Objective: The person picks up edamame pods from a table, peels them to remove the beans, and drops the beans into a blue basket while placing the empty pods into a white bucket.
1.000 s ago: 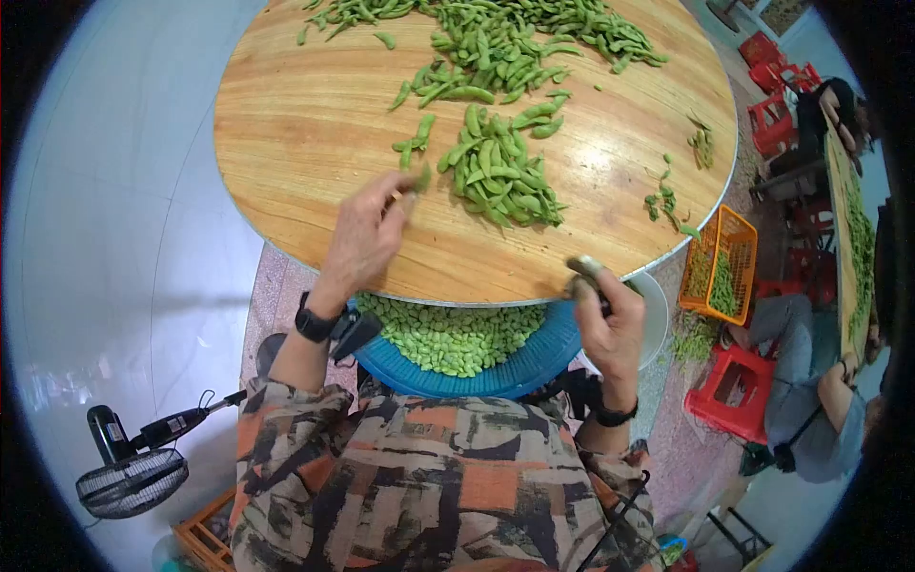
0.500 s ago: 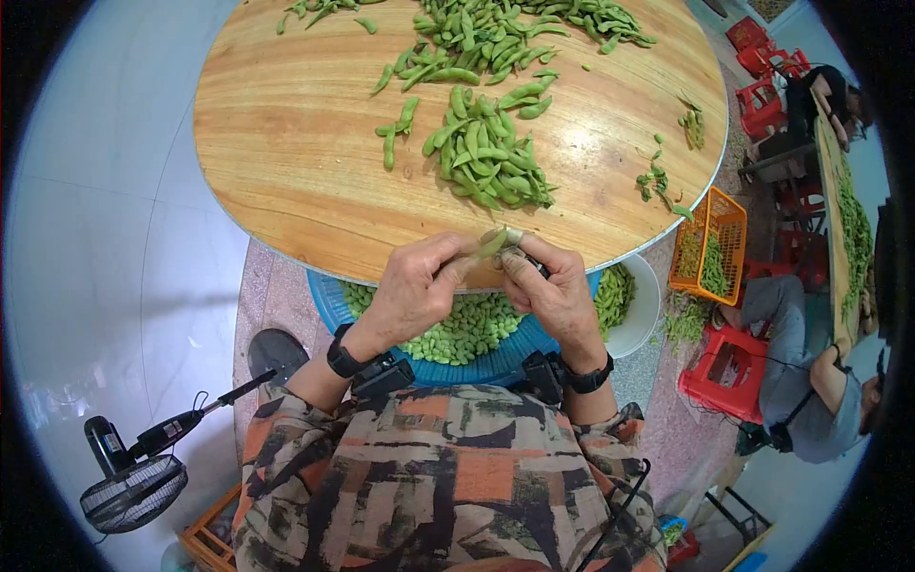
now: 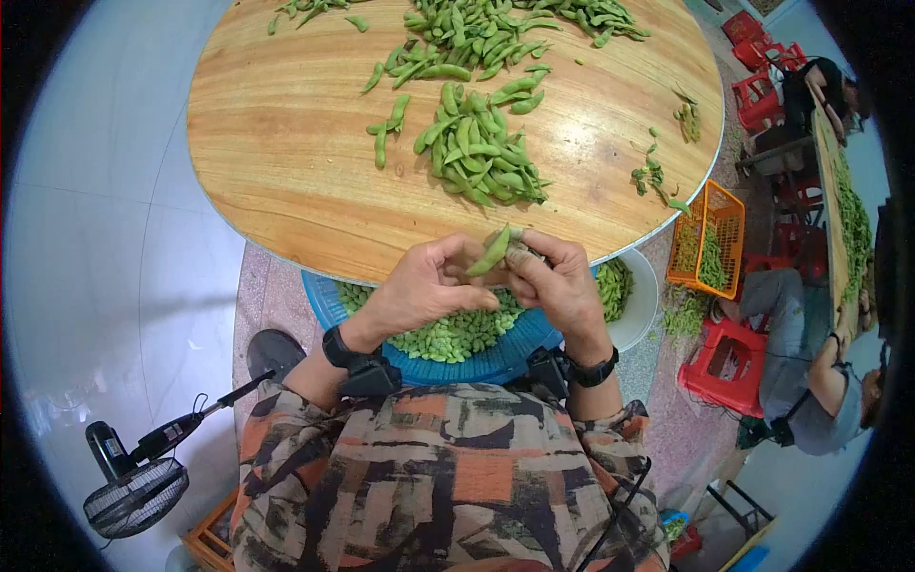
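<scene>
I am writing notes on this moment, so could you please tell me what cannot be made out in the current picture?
Head view: the far edge of the wooden table, cut off by the picture's top.
Head view: the far side of the blue basin, hidden beneath the table.
Head view: what the dark thing in the right hand is, mostly covered by that hand.
Head view: whether the left hand touches the green pod; they overlap.

Far pods (image 3: pixel 464 33) partly beyond the frame

A plump green pod (image 3: pixel 490 252) slants at the right grip (image 3: pixel 560 278); its upper end leans right.
</scene>
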Demonstrator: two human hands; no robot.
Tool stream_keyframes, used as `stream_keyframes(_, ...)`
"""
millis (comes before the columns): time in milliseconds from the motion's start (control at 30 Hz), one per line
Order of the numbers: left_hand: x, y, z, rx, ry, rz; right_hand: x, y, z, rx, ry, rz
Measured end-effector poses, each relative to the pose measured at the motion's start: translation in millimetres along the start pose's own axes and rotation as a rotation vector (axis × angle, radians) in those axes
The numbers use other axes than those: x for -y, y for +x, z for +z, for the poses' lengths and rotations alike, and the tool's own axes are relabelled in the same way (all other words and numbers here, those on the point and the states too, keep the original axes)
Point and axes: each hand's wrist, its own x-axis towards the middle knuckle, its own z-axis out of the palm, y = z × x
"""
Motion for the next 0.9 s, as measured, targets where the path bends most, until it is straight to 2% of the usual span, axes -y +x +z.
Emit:
stream_keyframes(33,-2,-1,1,-0.003,-0.002,-0.003,1,-4,5,-0.025,-0.082,-0.012)
stream_keyframes(100,-5,-2,-1,-0.131,0.659,0.197,-4,-5,12,-0.043,-0.162,-0.026)
stream_keyframes(133,-4,-1,-2,-0.133,0.661,0.195,-10,-4,14,-0.101,-0.320,-0.179)
stream_keyframes(167,0,2,-1,-0.201,0.805,0.403,-14,-3,16,-0.162,-0.478,-0.333)
stream_keyframes(200,3,5,-1,-0.267,0.942,0.616,-15,-3,18,-0.165,-0.478,-0.333)
stream_keyframes(267,8,9,-1,-0.286,0.970,0.688,-16,-3,23,-0.240,-0.624,-0.494)
stream_keyframes(333,9,11,0,-0.307,0.999,0.761,-16,-2,24,-0.247,-0.638,-0.507)
stream_keyframes(433,4,8,1,-0.284,0.932,0.700,-15,-2,27,-0.260,-0.611,-0.500)
stream_keyframes(500,1,6,1,-0.232,0.855,0.584,-14,-1,28,-0.265,-0.568,-0.480)
stream_keyframes(533,0,6,-2,-0.233,0.856,0.582,-13,-1,27,-0.250,-0.526,-0.419)
stream_keyframes(600,-4,6,-13,-0.094,0.856,0.293,-11,-1,24,-0.235,-0.485,-0.358)
stream_keyframes(633,-4,8,-19,-0.095,0.857,0.293,-10,-1,22,-0.217,-0.419,-0.280)
stream_keyframes(700,-1,12,-32,0.209,-0.028,-0.132,-10,0,21,-0.199,-0.353,-0.200)
stream_keyframes(800,-6,11,-38,0.297,-0.145,-0.203,-9,0,21,-0.155,-0.390,-0.248)
stream_keyframes(867,-9,10,-37,0.314,-0.172,-0.236,-8,-1,20,-0.149,-0.845,-0.523)
stream_keyframes(900,-8,11,-37,0.294,-0.140,-0.217,-9,-1,23,-0.146,-0.846,-0.521)
